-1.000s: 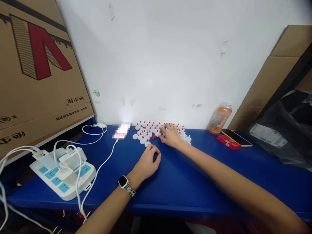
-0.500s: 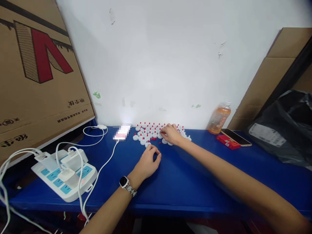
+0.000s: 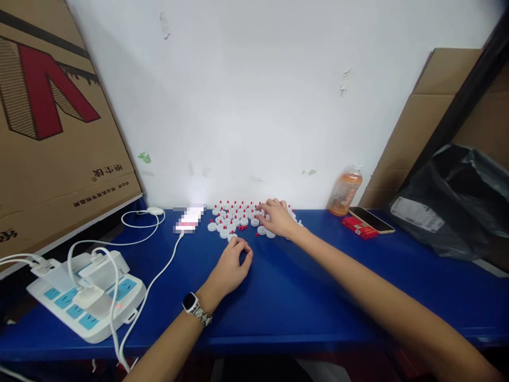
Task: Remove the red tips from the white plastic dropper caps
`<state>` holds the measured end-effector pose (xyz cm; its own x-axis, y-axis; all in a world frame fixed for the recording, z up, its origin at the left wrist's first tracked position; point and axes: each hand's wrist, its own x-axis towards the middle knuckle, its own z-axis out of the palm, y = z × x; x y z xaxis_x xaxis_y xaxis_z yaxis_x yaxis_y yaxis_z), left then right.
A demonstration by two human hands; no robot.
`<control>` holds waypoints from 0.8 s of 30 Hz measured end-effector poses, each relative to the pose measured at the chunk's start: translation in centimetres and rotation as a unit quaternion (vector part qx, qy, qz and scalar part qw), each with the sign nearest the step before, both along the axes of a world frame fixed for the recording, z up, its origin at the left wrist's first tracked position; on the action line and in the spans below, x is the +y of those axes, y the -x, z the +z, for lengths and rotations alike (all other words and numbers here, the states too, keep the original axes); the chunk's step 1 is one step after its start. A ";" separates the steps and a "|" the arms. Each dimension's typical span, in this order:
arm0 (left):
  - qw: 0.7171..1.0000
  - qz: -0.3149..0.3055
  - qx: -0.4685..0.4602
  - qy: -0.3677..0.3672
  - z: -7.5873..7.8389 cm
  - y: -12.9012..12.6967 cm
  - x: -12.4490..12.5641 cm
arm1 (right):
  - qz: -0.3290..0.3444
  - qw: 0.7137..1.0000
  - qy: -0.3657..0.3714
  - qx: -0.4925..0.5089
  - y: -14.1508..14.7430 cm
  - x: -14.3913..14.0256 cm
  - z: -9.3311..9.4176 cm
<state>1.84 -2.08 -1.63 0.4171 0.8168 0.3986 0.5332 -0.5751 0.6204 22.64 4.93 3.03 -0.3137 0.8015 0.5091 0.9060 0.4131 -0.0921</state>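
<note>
A cluster of round white caps [image 3: 224,232] stands on the blue table near the wall, many with small red tips. My right hand [image 3: 277,216] hovers over the right part of this cluster, thumb and index finger apart around a red tip. It grips nothing that I can see, and hides some caps. At the cluster's front edge, my left hand [image 3: 230,265] rests with curled fingers, thumb and fingertips close together. Whatever lies between them is hidden. Its fingertips are beside a front white cap [image 3: 231,237]. Several loose red tips [image 3: 242,228] lie between the caps.
Left are a white power strip [image 3: 95,302] with plugs and cables, a pixelated glowing device [image 3: 190,218] and a large carton [image 3: 59,132]. Right are an orange drink bottle [image 3: 345,191], a red box [image 3: 359,227], a phone [image 3: 371,219] and a dark plastic bag [image 3: 453,201].
My view has turned slightly right, so everything sits further left. The right hand's thumb and index finger have parted from a pinch over the caps. My left hand keeps its curled pose.
</note>
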 end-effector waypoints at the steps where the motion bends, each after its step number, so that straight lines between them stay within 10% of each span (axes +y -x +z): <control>1: 1.000 -0.002 0.002 -0.004 0.1 -0.2 0.0 | -0.007 0.999 -0.021 0.032 -0.9 -1.2 0.0; 13: 0.994 -0.078 0.072 -0.040 1.3 -8.5 1.9 | -0.109 0.981 0.052 0.149 -7.1 -6.9 -3.9; 24: 0.995 -0.075 0.049 -0.034 1.0 -6.6 -0.4 | 0.044 0.932 0.105 0.343 -3.6 -8.9 -3.2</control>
<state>8.47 -2.45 -0.66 0.5716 0.7153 0.4019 0.4950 -0.6913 0.5264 26.29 -3.98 -0.22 -0.0407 0.8926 0.4489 0.5679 0.3903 -0.7247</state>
